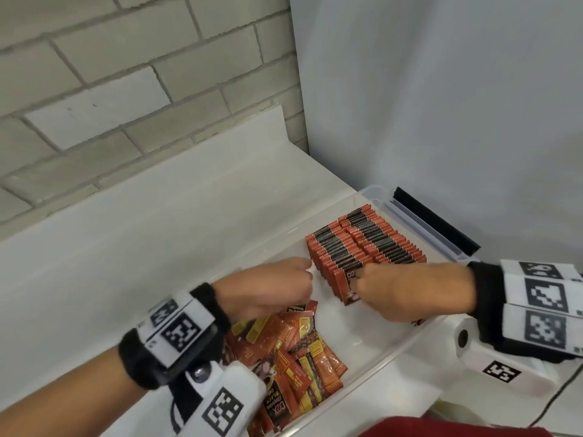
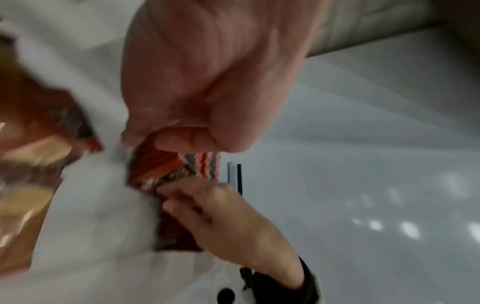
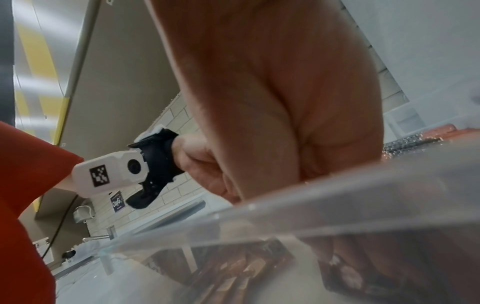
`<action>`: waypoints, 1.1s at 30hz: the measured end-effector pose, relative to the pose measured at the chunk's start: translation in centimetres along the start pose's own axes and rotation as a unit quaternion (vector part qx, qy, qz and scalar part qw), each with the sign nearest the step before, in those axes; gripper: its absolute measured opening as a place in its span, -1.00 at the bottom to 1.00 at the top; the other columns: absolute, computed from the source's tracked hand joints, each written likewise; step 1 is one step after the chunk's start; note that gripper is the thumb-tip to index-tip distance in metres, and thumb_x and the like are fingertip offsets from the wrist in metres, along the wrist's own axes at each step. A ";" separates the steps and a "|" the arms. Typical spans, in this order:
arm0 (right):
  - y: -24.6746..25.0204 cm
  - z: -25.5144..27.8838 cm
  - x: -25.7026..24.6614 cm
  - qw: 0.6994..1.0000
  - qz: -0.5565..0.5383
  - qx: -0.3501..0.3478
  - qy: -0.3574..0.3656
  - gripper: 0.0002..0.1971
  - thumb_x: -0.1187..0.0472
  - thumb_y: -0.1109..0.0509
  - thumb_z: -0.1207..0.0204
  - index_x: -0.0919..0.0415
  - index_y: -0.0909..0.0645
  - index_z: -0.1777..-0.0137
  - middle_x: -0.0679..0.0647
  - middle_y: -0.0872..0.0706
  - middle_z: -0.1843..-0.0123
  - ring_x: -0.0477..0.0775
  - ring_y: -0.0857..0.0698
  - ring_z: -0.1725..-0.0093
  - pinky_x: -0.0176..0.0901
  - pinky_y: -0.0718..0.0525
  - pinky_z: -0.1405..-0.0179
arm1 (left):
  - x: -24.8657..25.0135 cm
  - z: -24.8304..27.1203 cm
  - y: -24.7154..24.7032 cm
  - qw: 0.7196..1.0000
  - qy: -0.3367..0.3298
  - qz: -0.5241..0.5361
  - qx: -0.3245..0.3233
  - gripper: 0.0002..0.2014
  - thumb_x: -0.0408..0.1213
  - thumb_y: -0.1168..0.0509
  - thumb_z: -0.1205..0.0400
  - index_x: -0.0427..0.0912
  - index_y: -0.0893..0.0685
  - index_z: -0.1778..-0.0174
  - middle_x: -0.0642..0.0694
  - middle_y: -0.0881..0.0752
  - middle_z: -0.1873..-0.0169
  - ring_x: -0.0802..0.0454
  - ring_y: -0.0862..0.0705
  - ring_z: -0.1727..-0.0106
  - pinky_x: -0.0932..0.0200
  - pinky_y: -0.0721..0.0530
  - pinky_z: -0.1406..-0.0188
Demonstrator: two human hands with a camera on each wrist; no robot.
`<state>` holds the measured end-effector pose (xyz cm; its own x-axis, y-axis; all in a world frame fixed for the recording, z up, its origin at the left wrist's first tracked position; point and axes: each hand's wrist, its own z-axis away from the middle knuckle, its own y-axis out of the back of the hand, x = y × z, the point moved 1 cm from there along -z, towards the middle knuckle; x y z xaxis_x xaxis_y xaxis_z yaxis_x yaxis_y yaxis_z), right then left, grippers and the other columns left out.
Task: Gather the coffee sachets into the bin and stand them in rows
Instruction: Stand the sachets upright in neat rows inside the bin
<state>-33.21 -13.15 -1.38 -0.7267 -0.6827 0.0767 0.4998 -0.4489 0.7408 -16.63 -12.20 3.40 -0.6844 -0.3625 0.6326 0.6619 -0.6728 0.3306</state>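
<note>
Both hands are working in the clear bin (image 1: 407,343) — right hand (image 1: 407,291) pinching the nearest upright sachet (image 1: 346,287) of rows running near-to-far; left hand (image 1: 271,287) curled, contents unclear.

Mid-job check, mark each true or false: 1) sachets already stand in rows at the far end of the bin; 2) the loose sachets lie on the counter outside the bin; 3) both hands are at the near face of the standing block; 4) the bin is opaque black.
1) True: the standing sachets form packed rows at the far end of the clear bin.
2) False: the loose sachets lie piled inside the bin, at its near end.
3) True: the left hand and right hand meet at the block's front sachet.
4) False: the bin is transparent plastic.
</note>
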 end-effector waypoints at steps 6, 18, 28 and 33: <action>0.7 0.3 -0.2 1.000 -0.013 0.000 0.000 -0.74 0.30 -0.24 -0.67 0.22 -0.58 -0.32 0.14 -0.69 -0.20 0.12 -0.71 -0.05 -0.21 -0.51 0.12 | 0.4 -2.5 -3.7 0.945 -0.028 0.325 -0.018 -0.53 -0.85 0.11 -0.47 -0.27 -0.58 0.16 -0.15 -0.61 0.23 0.16 -0.55 0.29 0.39 -0.54 0.31; 1.5 2.1 0.6 0.996 -0.084 0.025 0.034 -0.77 0.26 -0.21 -0.70 0.22 -0.57 -0.29 0.11 -0.70 -0.12 0.06 -0.72 -0.01 -0.40 -0.47 0.25 | 0.3 -3.2 -2.8 0.929 -0.002 0.367 0.049 -0.53 -0.83 0.08 -0.47 -0.11 -0.41 0.30 -0.17 -0.45 0.06 0.01 -0.41 0.01 0.26 -0.32 0.22; 4.0 3.8 -0.7 0.973 -0.193 -0.002 0.126 -0.70 0.08 -0.17 -0.73 0.18 -0.55 -0.34 0.05 -0.69 -0.25 0.02 -0.65 -0.12 -0.23 -0.58 -0.10 | -0.5 0.8 0.8 0.998 0.000 -0.056 -0.019 -0.39 -0.52 -0.09 -0.69 -0.10 -0.19 -0.67 -0.01 -0.29 -0.63 0.05 -0.28 -0.62 0.19 -0.32 -0.53; 4.2 1.8 -3.6 0.951 -0.257 -0.074 0.154 -0.50 -0.01 -0.27 -0.67 0.25 -0.38 -0.50 0.13 -0.62 -0.37 0.06 -0.63 -0.22 -0.26 -0.65 -0.08 | -0.9 3.4 1.6 0.882 -0.003 -0.456 -0.119 -0.61 -0.26 -0.16 -0.71 0.01 -0.49 -0.48 -0.01 -0.62 -0.34 -0.02 -0.60 -0.29 0.03 -0.60 -0.29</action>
<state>-29.38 -11.52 2.64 -0.7316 -0.4770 -0.4871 0.1932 -0.8302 0.5229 -13.91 -10.80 5.76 -0.8966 0.4024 0.1848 -0.2460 -0.7997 0.5478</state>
